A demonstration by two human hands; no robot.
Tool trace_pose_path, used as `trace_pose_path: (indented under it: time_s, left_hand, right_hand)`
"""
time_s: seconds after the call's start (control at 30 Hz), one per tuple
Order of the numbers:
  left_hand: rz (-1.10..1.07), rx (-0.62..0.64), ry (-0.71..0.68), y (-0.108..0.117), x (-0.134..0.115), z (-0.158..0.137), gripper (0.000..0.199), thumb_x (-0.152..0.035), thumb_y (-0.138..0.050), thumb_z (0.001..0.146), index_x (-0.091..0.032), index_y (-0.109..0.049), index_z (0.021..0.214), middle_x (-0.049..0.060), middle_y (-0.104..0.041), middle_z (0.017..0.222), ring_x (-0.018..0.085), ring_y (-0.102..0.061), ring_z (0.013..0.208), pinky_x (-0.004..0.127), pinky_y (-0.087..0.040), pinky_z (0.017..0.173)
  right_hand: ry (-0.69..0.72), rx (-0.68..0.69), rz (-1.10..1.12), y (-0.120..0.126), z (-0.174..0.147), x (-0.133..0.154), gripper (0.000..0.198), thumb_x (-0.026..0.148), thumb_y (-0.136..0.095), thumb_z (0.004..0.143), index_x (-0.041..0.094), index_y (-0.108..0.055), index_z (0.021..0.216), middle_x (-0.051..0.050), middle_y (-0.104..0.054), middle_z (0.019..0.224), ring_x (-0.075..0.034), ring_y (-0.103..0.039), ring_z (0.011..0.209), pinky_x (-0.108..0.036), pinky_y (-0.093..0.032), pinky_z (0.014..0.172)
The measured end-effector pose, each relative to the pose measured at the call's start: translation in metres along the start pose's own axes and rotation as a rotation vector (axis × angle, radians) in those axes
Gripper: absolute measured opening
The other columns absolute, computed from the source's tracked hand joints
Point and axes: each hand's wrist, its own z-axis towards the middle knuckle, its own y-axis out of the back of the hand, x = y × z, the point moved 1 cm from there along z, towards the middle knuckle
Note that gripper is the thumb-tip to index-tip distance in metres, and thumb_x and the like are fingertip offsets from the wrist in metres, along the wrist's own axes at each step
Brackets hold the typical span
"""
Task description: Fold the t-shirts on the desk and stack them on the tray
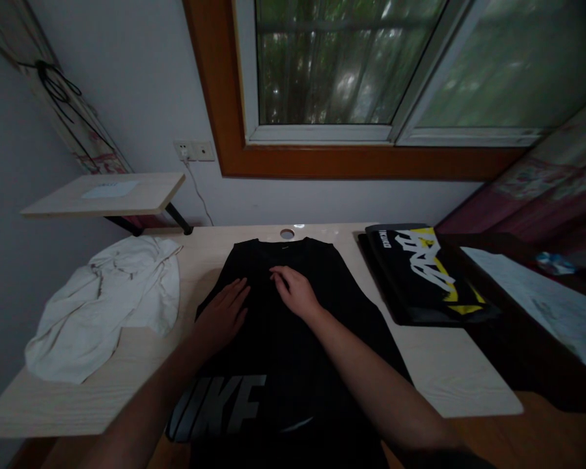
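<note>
On the bench [456,374] our black top [293,345] lies spread out. Our left hand [223,315] rests flat on it, holding nothing; we can't tell if our right hand [297,294] pinches it. We seem to be smoothing; next needs a light touch.

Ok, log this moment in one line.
left hand: open, on black top | right hand: over same top, grip unclear | left side: white cloth | right side: folded black garment
</note>
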Motion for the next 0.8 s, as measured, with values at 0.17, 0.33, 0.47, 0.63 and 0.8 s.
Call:
trace_pose_path:
  time_s: [0.17,0.33,0.47,0.63,0.8]
  left_hand:
    - [0.034,0.035,0.099,-0.019,-0.002,0.034,0.050,-0.029,-0.039,0.102,-0.006,-0.046,0.146,0.020,-0.039,0.159,0.031,-0.034,0.149,0.049,-0.035,0.121]
    - [0.073,0.027,0.294,-0.047,0.010,0.073,0.055,-0.032,-0.039,0.101,-0.006,-0.041,0.149,0.022,-0.042,0.157,0.034,-0.033,0.149,0.054,-0.032,0.119]
    - [0.147,0.008,0.436,-0.062,0.031,0.088,0.062,-0.043,-0.035,0.101,-0.004,-0.042,0.149,0.023,-0.039,0.158,0.034,-0.031,0.150,0.054,-0.025,0.122]
    - [0.170,0.028,0.458,-0.062,0.052,0.088,0.068,-0.048,-0.030,0.102,-0.003,-0.040,0.151,0.023,-0.035,0.160,0.034,-0.026,0.153,0.055,-0.018,0.124]
    - [0.160,0.057,0.328,-0.056,0.046,0.082,0.064,-0.046,-0.029,0.103,-0.008,-0.040,0.152,0.019,-0.034,0.162,0.030,-0.025,0.153,0.053,-0.017,0.125]
  right_hand:
    - [-0.069,-0.087,0.070,0.002,0.001,-0.004,0.027,0.024,-0.042,0.103,0.022,-0.063,0.120,-0.005,-0.070,0.099,-0.018,-0.068,0.095,-0.033,-0.052,0.092]
    - [-0.113,-0.107,0.100,0.002,0.002,-0.008,0.027,0.026,-0.042,0.103,0.022,-0.063,0.119,-0.005,-0.071,0.097,-0.018,-0.068,0.093,-0.033,-0.052,0.092]
    - [-0.129,-0.091,0.103,0.001,0.002,-0.010,0.027,0.025,-0.042,0.102,0.023,-0.062,0.120,-0.004,-0.071,0.096,-0.018,-0.069,0.091,-0.032,-0.052,0.090]
    - [-0.137,-0.056,0.092,0.000,0.002,-0.012,0.027,0.025,-0.042,0.103,0.023,-0.062,0.121,-0.003,-0.071,0.094,-0.017,-0.069,0.090,-0.031,-0.053,0.087]
    - [-0.131,-0.037,0.075,0.000,0.003,-0.012,0.027,0.024,-0.043,0.102,0.023,-0.062,0.121,-0.002,-0.071,0.093,-0.017,-0.069,0.089,-0.030,-0.053,0.087]
